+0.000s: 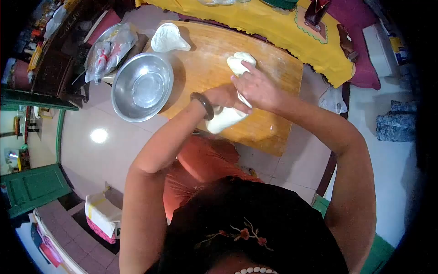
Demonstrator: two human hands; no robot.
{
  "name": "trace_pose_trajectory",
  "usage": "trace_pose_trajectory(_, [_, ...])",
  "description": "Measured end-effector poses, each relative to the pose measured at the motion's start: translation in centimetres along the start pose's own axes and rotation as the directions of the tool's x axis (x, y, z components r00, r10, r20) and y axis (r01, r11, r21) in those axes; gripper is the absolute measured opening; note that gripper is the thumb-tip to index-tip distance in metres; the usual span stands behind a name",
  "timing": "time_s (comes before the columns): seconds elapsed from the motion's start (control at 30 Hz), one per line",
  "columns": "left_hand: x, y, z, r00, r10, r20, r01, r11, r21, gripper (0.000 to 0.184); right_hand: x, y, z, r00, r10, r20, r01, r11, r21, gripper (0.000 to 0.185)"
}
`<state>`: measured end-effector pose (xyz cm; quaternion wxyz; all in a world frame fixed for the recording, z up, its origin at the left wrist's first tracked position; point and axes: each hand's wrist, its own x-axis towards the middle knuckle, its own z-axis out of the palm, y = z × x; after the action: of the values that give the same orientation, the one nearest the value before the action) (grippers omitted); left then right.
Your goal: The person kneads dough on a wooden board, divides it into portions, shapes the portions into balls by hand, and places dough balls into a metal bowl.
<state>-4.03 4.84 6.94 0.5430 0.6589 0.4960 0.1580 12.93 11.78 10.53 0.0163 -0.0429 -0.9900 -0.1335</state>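
A long piece of white dough point(226, 121) lies across the wooden board point(200, 55). Its far end stretches past my hands, and its middle is hidden under them. My left hand point(224, 97), with a dark bangle on the wrist, is closed over the middle of the dough. Just beyond it, my right hand point(258, 87) grips the farther part, one finger extended along the dough. The two hands nearly touch, so some of the fingertips are covered.
Left of the board stands a wide metal basin point(142, 86). A white drop-shaped scoop or bag point(169, 37) sits at the board's far left corner. Plastic-wrapped items point(109, 50) lie behind the basin. A yellow cloth point(273, 27) covers a surface beyond the board.
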Motion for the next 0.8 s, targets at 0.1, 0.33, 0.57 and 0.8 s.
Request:
trace_pose_trajectory(0.1, [-0.6, 3.7, 0.1, 0.943, -0.273, -0.190, 0.332, 0.762, 0.556, 0.058, 1.6, -0.5, -1.6, 0.936, 0.166, 0.312, -0.222, 0.963, 0.153, 0.024])
trace_pose_trajectory(0.33, [-1.3, 1.0, 1.6, 0.917, 0.301, -0.260, 0.177, 0.278, 0.944, 0.022, 1.4, 1.5, 3.7, 0.614, -0.059, 0.787, -0.772, 0.163, 0.614, 0.033])
trace_pose_trajectory(0.57, [-2.4, -1.5, 0.3, 0.792, 0.588, -0.163, 0.066, 0.183, 0.981, 0.028, -1.7, -8.1, 8.4, 0.923, -0.042, 0.382, -0.092, -0.989, 0.112, 0.040])
trace_pose_trajectory(0.8, [-1.7, -2.1, 1.2, 0.351, 0.629, -0.694, 0.262, 0.646, 0.717, 0.039, 1.8, -8.4, 4.5, 0.977, 0.188, 0.099, 0.201, -0.969, -0.141, 0.060])
